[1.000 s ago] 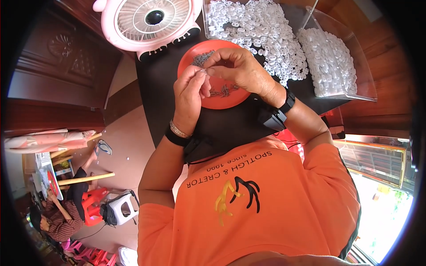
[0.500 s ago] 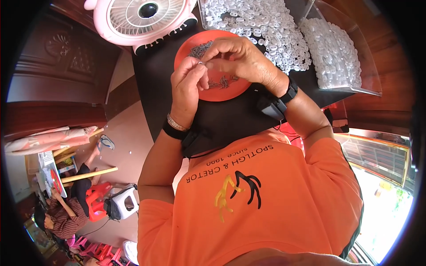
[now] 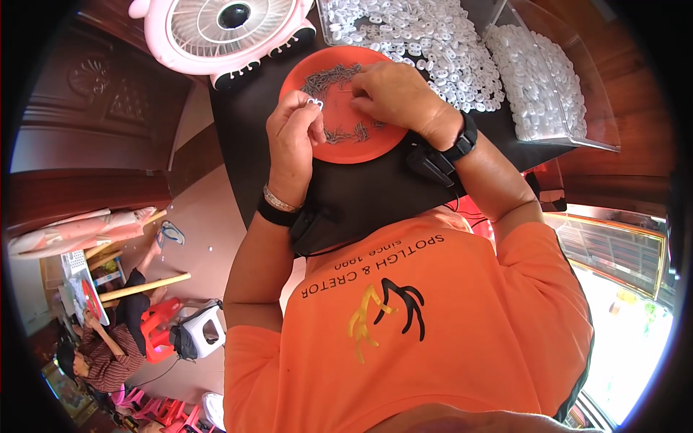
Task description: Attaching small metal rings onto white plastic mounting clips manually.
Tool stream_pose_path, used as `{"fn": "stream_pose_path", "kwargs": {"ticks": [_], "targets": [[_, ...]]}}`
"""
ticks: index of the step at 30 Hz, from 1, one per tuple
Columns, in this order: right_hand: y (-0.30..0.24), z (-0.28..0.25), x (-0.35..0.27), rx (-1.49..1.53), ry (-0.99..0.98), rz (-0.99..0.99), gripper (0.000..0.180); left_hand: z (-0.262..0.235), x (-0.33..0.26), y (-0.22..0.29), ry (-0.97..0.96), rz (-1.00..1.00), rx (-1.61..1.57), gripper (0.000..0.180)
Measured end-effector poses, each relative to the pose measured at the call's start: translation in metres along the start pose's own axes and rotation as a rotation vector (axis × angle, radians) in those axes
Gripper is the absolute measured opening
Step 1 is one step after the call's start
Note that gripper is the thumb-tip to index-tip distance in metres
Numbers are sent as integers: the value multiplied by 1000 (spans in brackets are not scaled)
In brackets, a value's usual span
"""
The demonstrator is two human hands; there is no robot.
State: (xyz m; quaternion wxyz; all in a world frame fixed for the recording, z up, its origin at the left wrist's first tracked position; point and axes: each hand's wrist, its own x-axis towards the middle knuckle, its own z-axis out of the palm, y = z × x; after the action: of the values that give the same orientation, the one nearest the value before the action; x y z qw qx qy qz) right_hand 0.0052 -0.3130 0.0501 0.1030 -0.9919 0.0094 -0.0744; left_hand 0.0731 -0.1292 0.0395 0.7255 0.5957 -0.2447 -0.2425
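Observation:
A shallow orange plate (image 3: 375,149) holds grey screws (image 3: 326,81) in loose heaps. Over the plate's left rim, my left hand (image 3: 290,137) pinches a small white plastic piece with two holes (image 3: 315,103) between thumb and forefinger. My right hand (image 3: 404,94) reaches down into the plate from the right. Its fingers are drawn together low over the plate's surface, beside the screws. The back of that hand hides whatever lies between its fingertips.
A pink fan (image 3: 234,36) stands at the back left of the black table (image 3: 354,195). Many white two-holed pieces (image 3: 433,43) are spread behind the plate. A clear bin (image 3: 595,130) at the right holds more. A co-worker (image 3: 108,353) sits far left, near stools (image 3: 160,325).
My right hand has parted from my left and lowered to the plate. My left hand has shifted slightly left, and the white piece in it now shows more fully.

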Motion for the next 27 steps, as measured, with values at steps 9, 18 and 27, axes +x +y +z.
{"fn": "stream_pose_path", "kwargs": {"ticks": [9, 18, 27], "targets": [[-3, 16, 12, -17, 15, -23, 17, 5, -2, 3, -63, 18, 63, 14], [6, 13, 7, 238, 152, -91, 14, 3, -1, 0, -45, -9, 45, 13], [5, 3, 7, 530, 137, 24, 15, 2, -2, 3, -59, 1, 64, 13]]}}
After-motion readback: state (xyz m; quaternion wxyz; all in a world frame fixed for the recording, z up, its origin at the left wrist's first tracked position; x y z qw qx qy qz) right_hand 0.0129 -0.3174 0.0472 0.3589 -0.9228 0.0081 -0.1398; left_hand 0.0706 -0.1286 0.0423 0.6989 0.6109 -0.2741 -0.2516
